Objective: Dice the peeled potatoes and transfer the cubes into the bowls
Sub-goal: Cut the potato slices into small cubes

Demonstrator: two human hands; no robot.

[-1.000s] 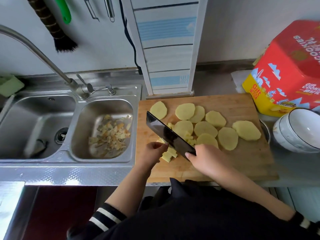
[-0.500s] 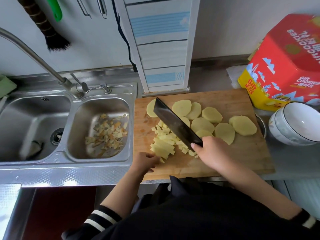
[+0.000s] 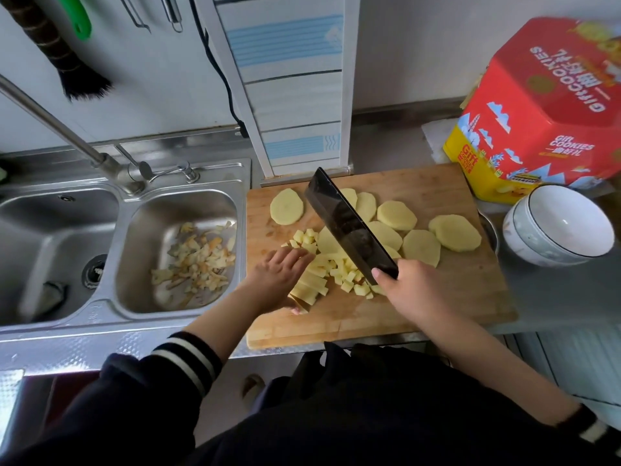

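A wooden cutting board carries several round potato slices across its far half. A pile of potato cubes and sticks lies near the middle. My right hand grips the handle of a dark cleaver, whose blade is raised flat over the slices and points to the far left. My left hand lies on the left side of the pile, fingers stretched onto the cubes. White bowls, stacked, stand to the right of the board.
A double steel sink sits left of the board; its right basin holds potato peelings. A faucet reaches over it. A red and yellow cookie box stands at the back right. A brush hangs on the wall.
The cleaver lifted off the cut pile and swung toward the far side of the board. My left hand left the board's front edge and came back onto the cubes.
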